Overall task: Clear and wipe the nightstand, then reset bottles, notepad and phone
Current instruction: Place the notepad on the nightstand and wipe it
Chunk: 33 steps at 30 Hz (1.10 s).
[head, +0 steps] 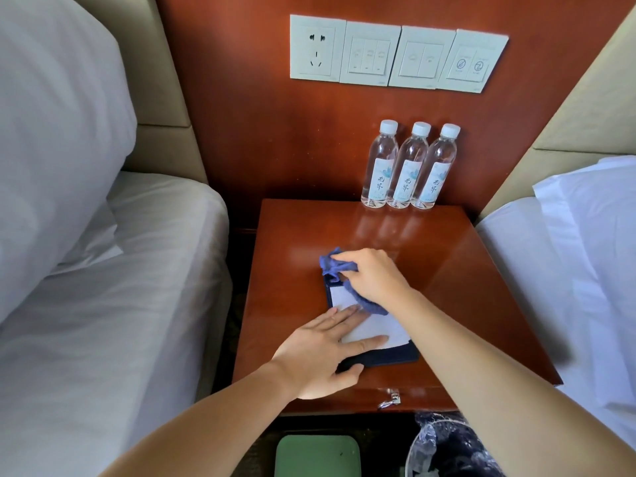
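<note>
Head view, one moment.

- Nightstand [447,287]: glossy red-brown top, set between two white beds.
- Bottles [409,166]: three clear water bottles with white caps, upright, side by side and touching, at the back right of the top against the wall panel.
- Notepad [375,327]: white paper in a dark cover, lying flat and skewed at the front middle of the top.
- Cloth [332,265]: blue and bunched, resting partly on the far end of the notepad and partly on the wood.
- Left hand [320,356]: fingers straight and spread, pressing flat on the notepad's near left part, thumb at the cover's near edge.
- Right hand [371,273]: fingers curled, gripping the cloth.
- Switch plates [395,53]: four white, in a row on the wall.
- Bin [447,449]: plastic-lined, on the floor below the nightstand.
</note>
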Motion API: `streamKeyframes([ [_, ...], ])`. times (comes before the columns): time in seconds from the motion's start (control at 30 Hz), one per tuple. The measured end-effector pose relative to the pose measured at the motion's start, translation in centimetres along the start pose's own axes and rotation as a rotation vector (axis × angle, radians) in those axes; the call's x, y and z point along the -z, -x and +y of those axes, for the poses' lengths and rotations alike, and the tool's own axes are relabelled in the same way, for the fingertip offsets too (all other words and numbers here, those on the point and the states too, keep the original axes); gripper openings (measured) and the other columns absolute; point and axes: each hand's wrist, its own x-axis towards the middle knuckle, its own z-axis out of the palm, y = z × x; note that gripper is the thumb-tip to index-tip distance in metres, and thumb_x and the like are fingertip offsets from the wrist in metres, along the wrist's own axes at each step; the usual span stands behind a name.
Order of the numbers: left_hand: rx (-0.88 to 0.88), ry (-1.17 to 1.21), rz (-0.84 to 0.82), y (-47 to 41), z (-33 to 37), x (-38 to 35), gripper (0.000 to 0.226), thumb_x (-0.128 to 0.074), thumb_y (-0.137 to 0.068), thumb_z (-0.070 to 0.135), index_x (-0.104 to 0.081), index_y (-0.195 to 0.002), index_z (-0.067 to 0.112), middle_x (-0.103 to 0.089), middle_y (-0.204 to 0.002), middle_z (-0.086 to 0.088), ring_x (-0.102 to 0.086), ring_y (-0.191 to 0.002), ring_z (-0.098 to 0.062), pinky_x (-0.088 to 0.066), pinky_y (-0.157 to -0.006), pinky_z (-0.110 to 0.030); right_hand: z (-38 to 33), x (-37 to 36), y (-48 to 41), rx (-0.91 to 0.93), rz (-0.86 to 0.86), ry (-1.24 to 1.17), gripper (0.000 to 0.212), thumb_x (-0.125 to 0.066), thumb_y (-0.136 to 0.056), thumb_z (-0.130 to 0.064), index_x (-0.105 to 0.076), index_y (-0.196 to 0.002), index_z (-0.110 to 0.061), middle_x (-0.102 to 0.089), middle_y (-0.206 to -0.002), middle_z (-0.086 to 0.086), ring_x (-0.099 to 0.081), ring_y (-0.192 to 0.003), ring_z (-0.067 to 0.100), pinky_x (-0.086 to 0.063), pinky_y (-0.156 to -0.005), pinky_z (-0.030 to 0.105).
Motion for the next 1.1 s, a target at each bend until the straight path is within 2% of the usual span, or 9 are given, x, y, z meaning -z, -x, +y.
streamKeyframes([
  [0.17,-0.012,0.008,0.014,0.0,-0.1,-0.1,0.053,-0.019,-0.1,0.051,0.006,-0.147,0.054,0.023,-0.158,0.011,0.023,-0.145,-0.008,0.013,-0.118,-0.029,5.1,1.7,1.7,-0.097,0.069,0.075,0.042,-0.055,-0.09,-0.002,-0.066,-0.124,-0.025,-0.074,-0.101,0.01,-0.069,-0.09,0.027,-0.047,-0.064,0.025],
  [0.33,-0.005,-0.001,0.037,0.1,0.0,-0.1,0.054,-0.02,-0.098,0.055,0.002,-0.148,0.054,0.017,-0.161,0.009,0.018,-0.147,-0.011,0.01,-0.119,-0.03,6.7,0.7,2.9,-0.135,0.147,0.048,0.036,-0.055,-0.093,-0.009,-0.064,-0.125,-0.023,-0.069,-0.099,0.014,-0.06,-0.102,0.031,-0.054,-0.077,0.046],
  [0.43,-0.099,-0.005,0.204,0.7,0.0,-0.7,0.048,-0.024,-0.097,0.06,-0.03,-0.145,0.052,-0.023,-0.16,0.007,-0.021,-0.147,-0.015,-0.023,-0.116,-0.035,6.0,0.5,3.5,-0.162,0.169,0.121,0.038,-0.052,-0.096,-0.017,-0.059,-0.13,-0.033,-0.059,-0.105,0.013,-0.058,-0.1,0.031,-0.053,-0.077,0.04],
  [0.5,-0.107,0.246,0.34,1.2,-0.2,-0.5,0.038,-0.038,-0.1,0.049,-0.056,-0.133,0.041,-0.054,-0.14,0.012,-0.049,-0.129,-0.006,-0.044,-0.105,-0.03,5.8,0.0,4.5,-0.144,0.2,0.133,0.039,-0.056,-0.094,-0.025,-0.057,-0.131,-0.039,-0.061,-0.106,0.008,-0.058,-0.103,0.027,-0.053,-0.074,0.036],
  [0.57,-0.004,0.458,0.514,1.1,-1.2,0.3,0.031,-0.05,-0.098,0.03,-0.063,-0.127,0.029,-0.067,-0.119,0.012,-0.062,-0.109,-0.004,-0.052,-0.089,-0.029,5.8,-0.8,5.7,-0.085,0.249,0.142,0.036,-0.06,-0.09,-0.039,-0.062,-0.126,-0.035,-0.068,-0.102,-0.001,-0.056,-0.103,0.023,-0.053,-0.069,0.034],
  [0.63,0.163,0.396,0.599,0.5,-2.3,1.5,0.039,-0.055,-0.094,0.023,-0.056,-0.133,0.025,-0.065,-0.118,0.009,-0.061,-0.106,-0.01,-0.051,-0.089,-0.029,5.9,-1.5,6.6,-0.038,0.261,0.182,0.048,-0.061,-0.084,-0.053,-0.062,-0.126,-0.03,-0.07,-0.11,-0.009,-0.053,-0.099,0.022,-0.05,-0.069,0.031],
  [0.8,0.447,0.164,0.241,-0.8,-4.3,2.7,0.058,-0.054,-0.095,0.044,-0.04,-0.145,0.019,-0.044,-0.143,0.004,-0.041,-0.13,-0.017,-0.042,-0.103,-0.03,6.4,-2.1,6.7,-0.023,0.212,0.265,0.072,-0.059,-0.082,-0.064,-0.045,-0.143,-0.027,-0.055,-0.138,-0.011,-0.047,-0.107,0.023,-0.044,-0.084,0.031],
  [1.0,0.304,-0.283,0.143,-1.1,-5.1,3.0,0.054,-0.03,-0.102,0.043,-0.058,-0.131,0.008,-0.066,-0.112,-0.005,-0.063,-0.099,-0.022,-0.054,-0.081,-0.032,6.2,-3.1,7.3,-0.094,0.285,0.245,0.081,-0.06,-0.079,-0.068,-0.04,-0.143,-0.021,-0.049,-0.141,-0.008,-0.045,-0.107,0.026,-0.039,-0.089,0.033],
  [1.1,0.295,-0.214,0.184,-1.5,-5.5,3.1,0.059,-0.015,-0.102,0.037,-0.063,-0.125,0.011,-0.063,-0.11,-0.005,-0.059,-0.097,-0.023,-0.05,-0.085,-0.033,6.3,-3.5,7.4,-0.137,0.348,0.219,0.091,-0.066,-0.073,-0.069,-0.041,-0.14,-0.012,-0.053,-0.135,0.0,-0.047,-0.105,0.028,-0.042,-0.089,0.035],
])
